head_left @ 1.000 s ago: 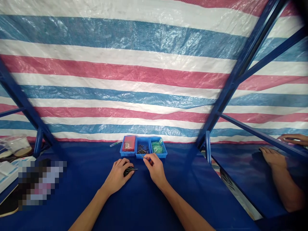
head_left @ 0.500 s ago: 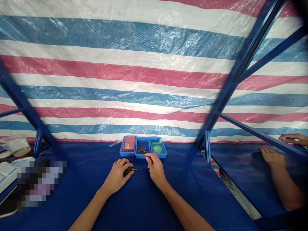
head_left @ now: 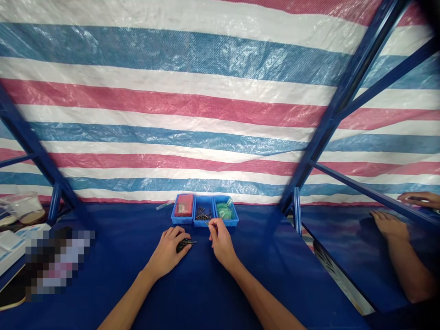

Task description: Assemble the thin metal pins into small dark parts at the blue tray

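Observation:
On the blue tabletop my left hand (head_left: 170, 250) is curled round a small pile of dark screws (head_left: 183, 244). A few screw tips stick out past its thumb toward the right. My right hand (head_left: 222, 240) is closed in a pinch on one thin screw (head_left: 206, 223), at the front wall of the middle blue bin (head_left: 202, 224). That bin has several loose dark screws (head_left: 202, 213) in it. To its left stands a blue bin (head_left: 182, 220) with red plastic packets (head_left: 184, 205). On the right another blue bin (head_left: 233, 222) contains green plastic bags (head_left: 224, 211).
A small clear packet (head_left: 165, 206) lies left of the bins. Blue metal posts (head_left: 309, 146) slope up on both sides before a striped tarp (head_left: 192, 110). At far left are a power strip (head_left: 20, 250) and clear container (head_left: 25, 206). Another person's arm (head_left: 402, 247) rests at right.
My right hand has shifted slightly to the right along the middle bin's front edge, still pinching. My left hand stays in place over the pile.

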`<state>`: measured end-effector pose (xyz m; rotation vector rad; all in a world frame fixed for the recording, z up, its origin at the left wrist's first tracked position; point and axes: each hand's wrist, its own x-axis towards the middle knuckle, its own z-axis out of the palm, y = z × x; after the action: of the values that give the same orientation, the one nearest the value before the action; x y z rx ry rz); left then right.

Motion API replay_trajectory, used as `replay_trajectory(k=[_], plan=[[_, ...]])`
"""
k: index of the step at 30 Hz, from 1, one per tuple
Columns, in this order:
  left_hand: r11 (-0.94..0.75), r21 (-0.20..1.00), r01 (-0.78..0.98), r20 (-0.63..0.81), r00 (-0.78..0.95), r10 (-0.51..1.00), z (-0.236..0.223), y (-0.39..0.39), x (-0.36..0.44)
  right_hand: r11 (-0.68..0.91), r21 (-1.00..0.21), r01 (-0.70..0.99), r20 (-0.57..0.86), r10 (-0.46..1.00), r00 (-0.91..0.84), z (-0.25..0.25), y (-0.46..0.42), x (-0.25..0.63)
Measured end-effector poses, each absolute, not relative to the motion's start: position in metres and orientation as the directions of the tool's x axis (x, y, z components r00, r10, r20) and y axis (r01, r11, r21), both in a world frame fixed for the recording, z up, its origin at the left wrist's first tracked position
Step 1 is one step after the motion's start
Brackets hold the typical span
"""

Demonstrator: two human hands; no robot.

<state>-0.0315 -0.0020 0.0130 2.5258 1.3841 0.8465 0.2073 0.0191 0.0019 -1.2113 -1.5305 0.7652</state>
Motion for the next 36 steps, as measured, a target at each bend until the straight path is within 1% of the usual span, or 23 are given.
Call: replay_trajectory(k=[2,8,16,21,28,36], plan=[[-0.572,0.374,0.730,0.415,0.420,0.807,0.013,-0.002,-0.032,0.304,-0.898,0.318,0.318,0.948,-0.008,0.003,0.019,0.207],[-0.580,0.371,0.726,0.423,0.424,0.801,0.011,-0.001,-0.032,0.396,-0.872,0.287,0.393,0.917,-0.071,0.006,0.019,0.208],[-0.572,0.362,0.736,0.419,0.420,0.805,0.012,-0.002,-0.032,0.325,-0.913,0.248,0.322,0.945,-0.051,0.003,0.020,0.208],[-0.574,0.364,0.734,0.423,0.419,0.803,0.013,-0.002,-0.031,0.305,-0.916,0.262,0.306,0.951,-0.038,0.003,0.020,0.207],[-0.568,0.376,0.732,0.408,0.419,0.811,0.013,-0.002,-0.031,0.398,-0.874,0.279,0.399,0.915,-0.056,0.008,0.019,0.206],[-0.573,0.372,0.730,0.412,0.424,0.807,0.013,-0.003,-0.031,0.414,-0.865,0.285,0.409,0.909,-0.080,0.015,0.016,0.207]])
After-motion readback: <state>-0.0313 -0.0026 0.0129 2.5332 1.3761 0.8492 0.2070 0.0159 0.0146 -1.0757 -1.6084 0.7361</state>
